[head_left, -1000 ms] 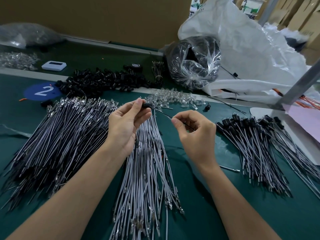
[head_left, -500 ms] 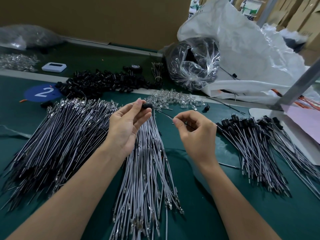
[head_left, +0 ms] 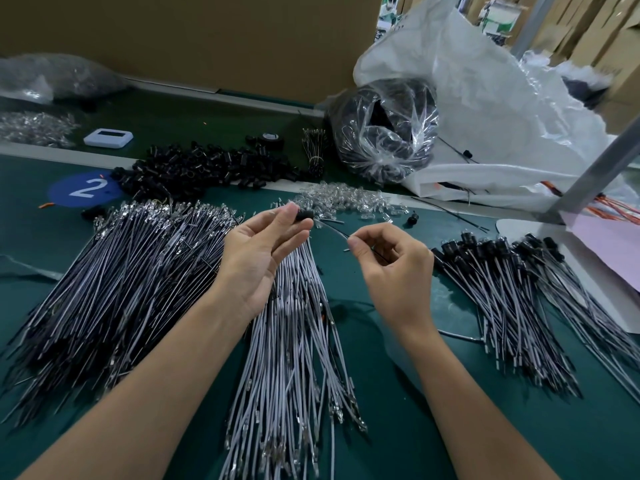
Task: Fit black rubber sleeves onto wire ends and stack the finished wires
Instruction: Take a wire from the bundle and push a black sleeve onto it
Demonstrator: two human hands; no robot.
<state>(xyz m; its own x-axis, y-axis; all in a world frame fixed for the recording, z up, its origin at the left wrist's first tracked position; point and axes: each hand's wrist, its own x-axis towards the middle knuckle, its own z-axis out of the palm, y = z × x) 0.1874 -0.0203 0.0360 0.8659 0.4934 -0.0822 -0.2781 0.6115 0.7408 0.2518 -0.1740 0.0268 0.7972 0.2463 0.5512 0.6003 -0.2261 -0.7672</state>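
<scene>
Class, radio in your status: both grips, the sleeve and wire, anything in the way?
Status: left grip pinches black sleeve; right grip pinches thin wire running to it. Finished stack lies at right. Nothing between the hands.

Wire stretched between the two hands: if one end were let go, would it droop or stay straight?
Probably droop: the wire bows in a curve between the black sleeve in the left hand and the right hand. Likely very light, since fingertip pinches alone carry it. Unlikely to roll: the grey wires below lie bent and tangled.
</scene>
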